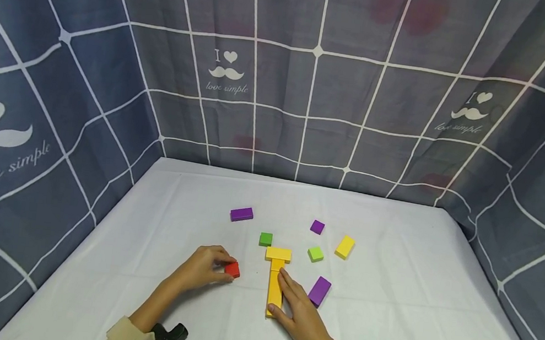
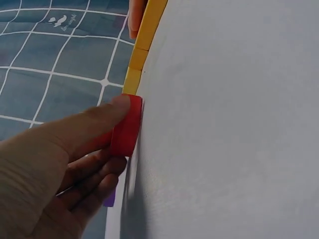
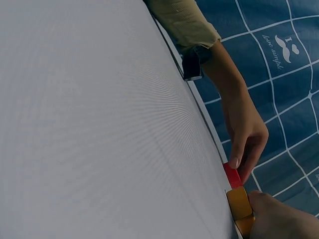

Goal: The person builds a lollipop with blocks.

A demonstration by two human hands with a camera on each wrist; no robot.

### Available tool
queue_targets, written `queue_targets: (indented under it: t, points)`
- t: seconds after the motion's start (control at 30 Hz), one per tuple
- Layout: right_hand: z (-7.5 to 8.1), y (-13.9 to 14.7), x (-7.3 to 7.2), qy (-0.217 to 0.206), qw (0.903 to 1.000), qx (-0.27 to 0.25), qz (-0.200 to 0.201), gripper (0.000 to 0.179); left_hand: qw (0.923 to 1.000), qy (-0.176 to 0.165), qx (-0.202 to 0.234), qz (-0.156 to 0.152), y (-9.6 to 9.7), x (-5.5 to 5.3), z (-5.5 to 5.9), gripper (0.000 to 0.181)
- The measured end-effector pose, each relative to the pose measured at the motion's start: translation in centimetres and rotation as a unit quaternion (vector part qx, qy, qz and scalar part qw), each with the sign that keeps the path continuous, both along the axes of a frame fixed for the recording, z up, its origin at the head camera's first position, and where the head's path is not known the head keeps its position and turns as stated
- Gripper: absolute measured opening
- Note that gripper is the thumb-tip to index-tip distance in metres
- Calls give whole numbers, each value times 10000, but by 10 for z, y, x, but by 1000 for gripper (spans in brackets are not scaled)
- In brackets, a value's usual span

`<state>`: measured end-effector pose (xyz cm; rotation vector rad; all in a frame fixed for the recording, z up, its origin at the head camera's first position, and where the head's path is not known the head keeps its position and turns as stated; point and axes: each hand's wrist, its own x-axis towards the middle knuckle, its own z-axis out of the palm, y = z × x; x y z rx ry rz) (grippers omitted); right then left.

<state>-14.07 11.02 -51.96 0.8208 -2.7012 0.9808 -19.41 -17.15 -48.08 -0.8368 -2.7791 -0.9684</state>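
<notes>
A red block (image 1: 232,269) is pinched between the thumb and fingers of my left hand (image 1: 202,268), left of the yellow blocks. In the left wrist view, the thumb presses on the near face of this red block (image 2: 128,127). Yellow blocks form a T at the middle of the table: a crosspiece (image 1: 278,254), a short piece (image 1: 277,265) under it and a long piece (image 1: 275,289) as the stem. My right hand (image 1: 302,314) rests against the stem from the right, fingers extended along its side and thumb at its near end.
Beyond the T lie a dark green block (image 1: 265,239) and a purple block (image 1: 241,214). To the right are a small purple block (image 1: 317,227), a light green block (image 1: 316,254), a yellow block (image 1: 345,247) and another purple block (image 1: 319,292). Patterned curtains (image 1: 283,71) surround the white table (image 1: 387,315).
</notes>
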Motion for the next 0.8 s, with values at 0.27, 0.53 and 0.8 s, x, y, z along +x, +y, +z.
queue_targets:
  t: [0.27,0.53,0.8]
  points:
    - [2,0,0,-179,9998,48,74,69,9979,200,355,506,12,-27,7,34]
    - [1,-3,1,-547,9985,64,16,70,9979,-30,54,650,31,-59,2,35]
    - [3,-1,0,-431,9990,76,-18,69,9977,-336,-98,585,39,-70,2,35]
